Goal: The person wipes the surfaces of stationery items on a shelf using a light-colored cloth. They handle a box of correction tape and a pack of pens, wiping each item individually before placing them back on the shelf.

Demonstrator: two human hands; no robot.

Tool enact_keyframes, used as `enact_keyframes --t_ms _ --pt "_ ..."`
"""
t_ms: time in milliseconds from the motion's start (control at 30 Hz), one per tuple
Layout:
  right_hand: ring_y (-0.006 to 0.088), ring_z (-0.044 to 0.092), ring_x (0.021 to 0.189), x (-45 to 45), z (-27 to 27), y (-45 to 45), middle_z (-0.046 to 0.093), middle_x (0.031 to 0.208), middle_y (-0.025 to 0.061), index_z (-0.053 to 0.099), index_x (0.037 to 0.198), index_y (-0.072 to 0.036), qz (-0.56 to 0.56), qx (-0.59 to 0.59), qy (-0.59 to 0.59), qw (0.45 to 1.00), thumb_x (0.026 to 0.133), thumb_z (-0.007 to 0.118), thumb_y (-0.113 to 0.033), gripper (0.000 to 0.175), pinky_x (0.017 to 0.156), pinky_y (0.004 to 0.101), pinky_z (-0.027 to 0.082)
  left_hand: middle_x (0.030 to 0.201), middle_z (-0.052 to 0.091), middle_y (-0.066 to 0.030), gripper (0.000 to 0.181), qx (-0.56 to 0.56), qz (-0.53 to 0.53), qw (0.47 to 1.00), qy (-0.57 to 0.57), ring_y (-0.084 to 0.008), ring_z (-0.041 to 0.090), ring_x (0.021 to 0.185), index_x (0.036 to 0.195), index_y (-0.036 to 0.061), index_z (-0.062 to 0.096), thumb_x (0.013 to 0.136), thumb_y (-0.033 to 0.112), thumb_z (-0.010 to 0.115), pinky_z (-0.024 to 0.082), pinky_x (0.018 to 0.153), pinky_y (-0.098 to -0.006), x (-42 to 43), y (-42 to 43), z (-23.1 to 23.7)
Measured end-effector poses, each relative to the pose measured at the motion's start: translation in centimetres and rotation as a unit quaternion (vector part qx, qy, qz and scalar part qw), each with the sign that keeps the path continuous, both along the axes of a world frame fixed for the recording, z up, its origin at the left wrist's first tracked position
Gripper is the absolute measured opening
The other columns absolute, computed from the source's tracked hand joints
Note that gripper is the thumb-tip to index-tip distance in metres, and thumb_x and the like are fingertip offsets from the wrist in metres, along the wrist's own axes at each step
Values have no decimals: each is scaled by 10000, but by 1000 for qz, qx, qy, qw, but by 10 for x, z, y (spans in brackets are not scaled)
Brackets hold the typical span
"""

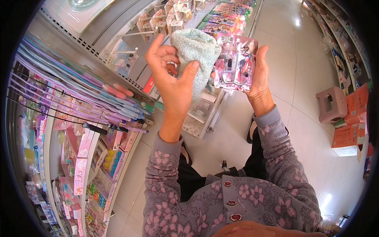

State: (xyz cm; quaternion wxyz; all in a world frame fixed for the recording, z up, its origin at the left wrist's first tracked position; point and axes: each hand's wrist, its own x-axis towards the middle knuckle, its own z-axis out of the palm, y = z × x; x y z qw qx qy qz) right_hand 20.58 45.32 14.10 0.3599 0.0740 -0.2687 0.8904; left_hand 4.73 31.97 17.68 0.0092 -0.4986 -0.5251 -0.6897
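Note:
A pale green terry cloth [197, 53] is pinched between the thumb and fingers of my left hand [173, 68], and its lower end hangs down past the wrist. Its right edge meets a carded blister pack [234, 62], printed in pink and purple, that bears writing and has a clear plastic bubble. My right hand [259, 69] supports this pack from behind and along its right side, thumb up; most of its fingers are hidden by the card. Both hands are raised in front of a shop shelf.
Hanging boxed goods [161, 22] and colourful packets [225, 19] fill the shelf ahead. Long coloured sticks [97, 89] jut from the left rack above small toys [111, 161]. At right on the tiled floor [302, 142] stand a plastic stool [331, 103] and orange cartons [349, 136].

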Motion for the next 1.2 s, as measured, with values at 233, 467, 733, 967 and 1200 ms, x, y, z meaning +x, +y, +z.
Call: enact_keyframes --t_ms 233,467,733,967,1200 --pt "318 668 1187 -4 -7 0 601 1386 185 385 1508 -16 -38 -3 7 999 1022 347 -669 815 978 473 601 1278 632 -118 860 -89 -207 962 -153 -201 642 1132 1411 -12 459 692 58 926 551 929 -344 -19 6 -4" --pt "385 639 1224 -8 2 -7 550 1431 264 351 1529 17 -38 24 -28 999 972 372 -738 938 975 495 594 1143 716 -118 542 -66 -208 953 -210 -178 699 999 1235 -27 622 741 -12 846 568 875 -333 -13 4 -1" --pt "517 602 1224 -11 13 -6 452 1466 385 288 1560 43 134 75 97 983 820 452 -885 1198 927 574 591 1098 683 -118 535 34 -22 972 -231 -174 671 941 1211 -33 550 773 26 852 547 834 -314 -24 8 -2" --pt "529 633 1164 -14 13 -20 491 1450 343 332 1535 28 55 84 -3 995 894 408 -816 1062 892 583 607 1169 627 -146 742 -5 -51 991 -126 -213 641 1043 1318 -12 430 769 160 900 530 903 -357 -10 4 1" --pt "458 685 1088 -5 3 -11 573 1385 246 397 1501 -38 -17 85 -65 994 922 483 -726 904 889 616 607 1163 565 -104 732 -39 -117 992 -37 -223 586 1113 1321 14 495 707 137 874 476 990 -379 -4 -3 6"
